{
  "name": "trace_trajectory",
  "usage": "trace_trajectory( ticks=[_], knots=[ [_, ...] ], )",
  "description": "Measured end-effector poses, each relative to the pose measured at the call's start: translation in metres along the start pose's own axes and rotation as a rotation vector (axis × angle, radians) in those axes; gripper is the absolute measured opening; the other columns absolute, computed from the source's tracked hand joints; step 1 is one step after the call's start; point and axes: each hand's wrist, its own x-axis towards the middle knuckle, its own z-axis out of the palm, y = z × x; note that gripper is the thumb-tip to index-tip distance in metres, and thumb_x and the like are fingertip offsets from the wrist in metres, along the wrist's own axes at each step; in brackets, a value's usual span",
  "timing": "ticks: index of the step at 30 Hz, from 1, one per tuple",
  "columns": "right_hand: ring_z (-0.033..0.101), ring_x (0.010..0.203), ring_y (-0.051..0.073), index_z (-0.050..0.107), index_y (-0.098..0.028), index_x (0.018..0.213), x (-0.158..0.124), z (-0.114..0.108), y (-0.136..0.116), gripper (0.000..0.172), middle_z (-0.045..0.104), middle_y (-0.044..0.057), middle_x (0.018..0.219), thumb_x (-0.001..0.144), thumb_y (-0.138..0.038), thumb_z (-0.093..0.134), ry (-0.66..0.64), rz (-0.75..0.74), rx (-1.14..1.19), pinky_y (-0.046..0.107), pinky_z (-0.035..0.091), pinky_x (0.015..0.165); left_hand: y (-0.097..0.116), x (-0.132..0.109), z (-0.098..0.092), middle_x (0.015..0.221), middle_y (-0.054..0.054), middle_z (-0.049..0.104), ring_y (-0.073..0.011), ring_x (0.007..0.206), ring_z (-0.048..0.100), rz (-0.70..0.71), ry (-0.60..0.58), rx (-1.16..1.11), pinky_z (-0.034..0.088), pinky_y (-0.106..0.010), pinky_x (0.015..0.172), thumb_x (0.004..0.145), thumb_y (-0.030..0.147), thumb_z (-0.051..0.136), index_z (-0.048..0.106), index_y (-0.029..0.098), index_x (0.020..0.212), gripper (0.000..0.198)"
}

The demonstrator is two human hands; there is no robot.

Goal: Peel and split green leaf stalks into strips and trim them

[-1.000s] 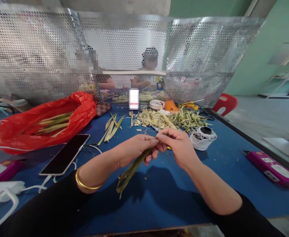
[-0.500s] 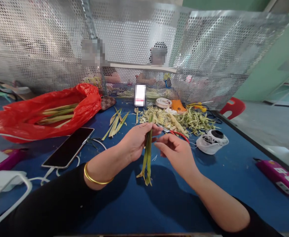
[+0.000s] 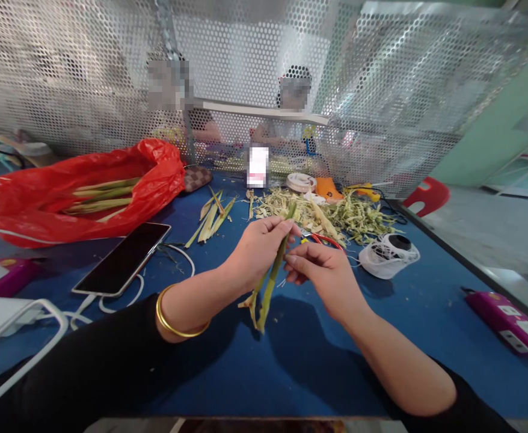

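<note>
My left hand (image 3: 264,246) is closed round a small bundle of green stalks (image 3: 269,288), whose split lower ends hang tilted toward the lower left. Close beside the stalks on the right is my right hand (image 3: 320,270), thumb and fingertips pinched together; what they hold, if anything, is too small to make out. Behind my hands lies a heap of shredded pale-green peelings (image 3: 358,216). Red-handled scissors (image 3: 329,240) rest at its near edge, partly hidden. A spool of white thread (image 3: 388,257) stands right of my right hand.
On the left are a red plastic bag (image 3: 156,165) holding stalks, a phone (image 3: 124,258) with white cables, and loose leaves (image 3: 212,222). A lit phone (image 3: 258,165) stands before a perforated screen (image 3: 255,54), people behind it. A purple power strip (image 3: 510,319) lies right.
The stalks have tilted, tops to the right and lower ends to the left. My right hand's fingers have drawn closer together. The camera view has shifted slightly.
</note>
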Motion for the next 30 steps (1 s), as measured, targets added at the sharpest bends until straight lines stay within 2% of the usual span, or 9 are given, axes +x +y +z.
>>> trace_trajectory(
  ticks=[3, 8, 12, 22, 26, 30],
  knots=[
    [0.059, 0.050, 0.012, 0.063, -0.017, 0.067, -0.001, 0.000, -0.001, 0.017, 0.061, -0.001, 0.057, 0.073, -0.033, 0.066, 0.016, -0.027, -0.010, 0.024, 0.046, 0.049, -0.002, 0.001, 0.000, 0.061, 0.004, 0.047, -0.0066, 0.050, 0.045, 0.018, -0.017, -0.013, 0.037, -0.019, 0.049, 0.087, 0.020, 0.047, 0.059, 0.017, 0.068, 0.023],
    [0.058, 0.054, 0.012, 0.064, -0.018, 0.072, 0.000, 0.004, -0.001, 0.013, 0.063, -0.001, 0.063, 0.071, -0.030, 0.069, 0.145, -0.105, -0.013, 0.025, 0.048, 0.052, -0.001, -0.001, 0.005, 0.057, 0.004, 0.047, -0.0052, 0.044, 0.043, -0.034, -0.014, -0.112, 0.034, -0.018, 0.045, 0.088, 0.020, 0.048, 0.059, 0.016, 0.068, 0.023],
    [0.056, 0.051, 0.012, 0.063, -0.018, 0.068, 0.002, 0.009, 0.002, 0.013, 0.061, -0.002, 0.059, 0.070, -0.029, 0.071, 0.196, -0.116, 0.013, 0.025, 0.047, 0.051, -0.003, -0.002, 0.007, 0.053, 0.004, 0.048, -0.0080, 0.042, 0.046, -0.043, -0.081, -0.154, 0.038, -0.021, 0.043, 0.089, 0.023, 0.047, 0.057, 0.018, 0.072, 0.021],
    [0.056, 0.052, 0.011, 0.059, -0.019, 0.065, 0.002, 0.013, 0.005, 0.013, 0.057, -0.004, 0.056, 0.072, -0.026, 0.068, 0.193, -0.143, 0.037, 0.025, 0.048, 0.054, -0.009, 0.002, 0.010, 0.054, 0.003, 0.047, -0.0080, 0.041, 0.045, -0.077, -0.066, -0.265, 0.037, -0.021, 0.040, 0.089, 0.024, 0.047, 0.058, 0.018, 0.073, 0.020],
    [0.056, 0.052, 0.011, 0.058, -0.019, 0.068, 0.000, 0.011, 0.006, 0.012, 0.058, -0.003, 0.057, 0.077, -0.024, 0.064, 0.197, -0.211, -0.088, 0.025, 0.046, 0.053, -0.008, 0.001, 0.011, 0.058, 0.002, 0.049, -0.0061, 0.044, 0.045, -0.123, 0.000, -0.294, 0.035, -0.019, 0.042, 0.088, 0.020, 0.049, 0.060, 0.016, 0.072, 0.020],
    [0.054, 0.056, 0.012, 0.056, -0.019, 0.071, -0.004, 0.009, 0.007, 0.014, 0.058, -0.002, 0.062, 0.083, -0.025, 0.059, 0.121, -0.383, -0.301, 0.025, 0.044, 0.055, -0.007, 0.002, 0.009, 0.059, 0.002, 0.050, -0.0061, 0.047, 0.047, -0.154, 0.020, -0.375, 0.039, -0.019, 0.048, 0.089, 0.018, 0.047, 0.060, 0.016, 0.071, 0.022]
  ],
)
